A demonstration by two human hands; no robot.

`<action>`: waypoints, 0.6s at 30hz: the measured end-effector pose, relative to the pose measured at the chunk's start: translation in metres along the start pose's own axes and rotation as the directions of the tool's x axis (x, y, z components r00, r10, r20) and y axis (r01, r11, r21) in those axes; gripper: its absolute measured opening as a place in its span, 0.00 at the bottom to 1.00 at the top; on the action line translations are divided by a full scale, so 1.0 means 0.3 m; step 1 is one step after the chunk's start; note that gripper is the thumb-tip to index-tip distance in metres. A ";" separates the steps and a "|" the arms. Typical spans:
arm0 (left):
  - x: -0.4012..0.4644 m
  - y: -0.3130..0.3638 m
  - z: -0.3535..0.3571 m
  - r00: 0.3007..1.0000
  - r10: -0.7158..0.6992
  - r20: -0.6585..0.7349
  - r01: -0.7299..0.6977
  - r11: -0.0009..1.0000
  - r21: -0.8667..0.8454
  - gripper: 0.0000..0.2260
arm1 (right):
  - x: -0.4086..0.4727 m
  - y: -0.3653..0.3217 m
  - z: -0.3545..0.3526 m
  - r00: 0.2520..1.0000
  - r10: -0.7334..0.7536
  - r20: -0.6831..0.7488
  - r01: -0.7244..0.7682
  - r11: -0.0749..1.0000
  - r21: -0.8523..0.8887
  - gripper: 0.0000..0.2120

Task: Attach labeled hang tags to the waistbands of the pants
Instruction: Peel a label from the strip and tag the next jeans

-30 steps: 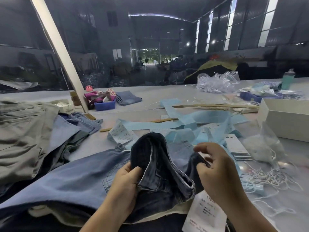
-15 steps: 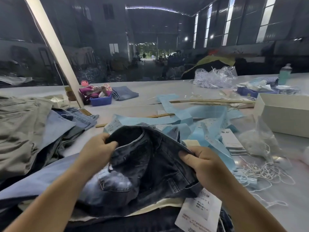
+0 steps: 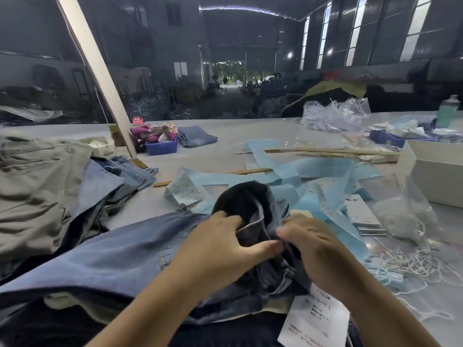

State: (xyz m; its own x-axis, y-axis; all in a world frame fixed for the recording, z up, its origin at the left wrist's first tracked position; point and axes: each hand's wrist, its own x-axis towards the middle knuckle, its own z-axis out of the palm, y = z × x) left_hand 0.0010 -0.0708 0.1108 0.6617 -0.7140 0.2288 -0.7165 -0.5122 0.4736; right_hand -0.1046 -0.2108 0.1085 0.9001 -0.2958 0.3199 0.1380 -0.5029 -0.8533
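A pair of dark blue jeans (image 3: 250,204) is bunched up in front of me on a stack of lighter blue jeans (image 3: 105,256). My left hand (image 3: 220,246) grips the folded waistband, fingers tucked into the fold and thumb pointing right. My right hand (image 3: 318,249) pinches the same waistband from the right, close to the left thumb. A white printed hang tag (image 3: 315,319) lies under my right forearm. A stack of white tags (image 3: 360,214) and loose white strings (image 3: 411,264) lie to the right.
Grey and blue pants (image 3: 37,186) are piled at the left. Light blue paper strips (image 3: 313,176) cover the table's middle. A white box (image 3: 436,169) stands at the right, a clear bag (image 3: 406,211) near it, a blue bin (image 3: 161,146) and a slanted white post (image 3: 100,78) further back.
My hands came together at the middle of the dark jeans. The waistband, spread open half a second ago, is now folded and bunched between them.
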 end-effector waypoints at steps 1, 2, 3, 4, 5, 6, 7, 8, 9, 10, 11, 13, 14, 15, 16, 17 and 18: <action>0.008 -0.017 0.007 0.997 -0.044 0.067 0.052 0.991 -0.121 0.28 | 0.000 0.004 0.007 1.000 -0.017 0.015 0.017 1.000 -0.026 0.16; 0.013 -0.038 0.014 0.990 -0.074 0.124 0.102 0.965 -0.243 0.25 | -0.002 0.010 0.015 0.999 -0.027 0.024 0.028 0.999 -0.041 0.15; 0.016 -0.060 0.022 0.982 -0.093 0.163 0.143 0.933 -0.330 0.20 | -0.004 0.016 0.020 1.000 -0.020 0.017 0.020 0.999 -0.033 0.16; 0.014 -0.078 0.027 0.977 -0.117 0.180 0.179 0.907 -0.380 0.14 | -0.006 0.024 0.021 1.000 0.000 -0.002 0.000 1.000 -0.005 0.16; 0.010 -0.094 0.027 0.971 -0.152 0.185 0.219 0.873 -0.436 0.10 | -0.005 0.030 0.020 0.999 0.031 -0.029 -0.030 0.999 0.024 0.17; 0.004 -0.110 0.025 0.962 -0.192 0.194 0.266 0.815 -0.515 0.08 | -0.004 0.035 0.017 0.997 0.055 -0.055 -0.053 0.998 0.038 0.17; -0.005 -0.126 0.023 0.949 -0.228 0.217 0.314 0.736 -0.599 0.08 | -0.001 0.038 0.016 0.994 0.072 -0.079 -0.070 0.997 0.027 0.17; -0.015 -0.139 0.022 0.935 -0.256 0.247 0.355 0.656 -0.666 0.07 | 0.000 0.044 0.016 0.993 0.072 -0.091 -0.073 0.997 -0.001 0.17; -0.023 -0.149 0.023 0.923 -0.272 0.273 0.383 0.580 -0.719 0.06 | 0.001 0.048 0.020 0.993 0.072 -0.098 -0.076 0.997 -0.033 0.17; -0.033 -0.158 0.024 0.916 -0.276 0.291 0.397 0.521 -0.756 0.07 | 0.001 0.052 0.026 0.991 0.078 -0.105 -0.084 0.995 -0.054 0.17; -0.042 -0.166 0.027 0.912 -0.276 0.303 0.404 0.472 -0.784 0.10 | 0.001 0.057 0.031 0.990 0.087 -0.113 -0.096 0.993 -0.071 0.17; -0.058 -0.181 0.032 0.907 -0.256 0.336 0.414 0.381 -0.827 0.16 | 0.003 0.067 0.040 0.989 0.102 -0.107 -0.113 0.988 -0.106 0.17; -0.064 -0.186 0.033 0.904 -0.237 0.356 0.421 0.340 -0.841 0.18 | 0.004 0.071 0.044 0.990 0.104 -0.092 -0.115 0.985 -0.132 0.17; -0.070 -0.191 0.032 0.901 -0.220 0.373 0.427 0.304 -0.852 0.18 | 0.007 0.071 0.051 0.991 0.106 -0.076 -0.116 0.981 -0.153 0.18; -0.073 -0.192 0.030 0.901 -0.200 0.384 0.428 0.278 -0.860 0.17 | 0.011 0.071 0.055 0.992 0.107 -0.065 -0.117 0.976 -0.185 0.17; -0.077 -0.190 0.029 0.905 -0.178 0.387 0.422 0.263 -0.867 0.14 | 0.015 0.072 0.060 0.992 0.106 -0.072 -0.120 0.967 -0.226 0.17; -0.080 -0.186 0.028 0.911 -0.157 0.382 0.411 0.261 -0.873 0.11 | 0.018 0.075 0.065 0.991 0.100 -0.092 -0.122 0.956 -0.268 0.17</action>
State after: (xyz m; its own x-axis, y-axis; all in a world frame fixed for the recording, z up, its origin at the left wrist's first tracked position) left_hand 0.0233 -0.0290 0.0718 0.6305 -0.7523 -0.1910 0.2786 -0.0103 0.9604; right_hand -0.0887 -0.2078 0.0830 0.8674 -0.4185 0.2692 -0.0887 -0.6624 -0.7439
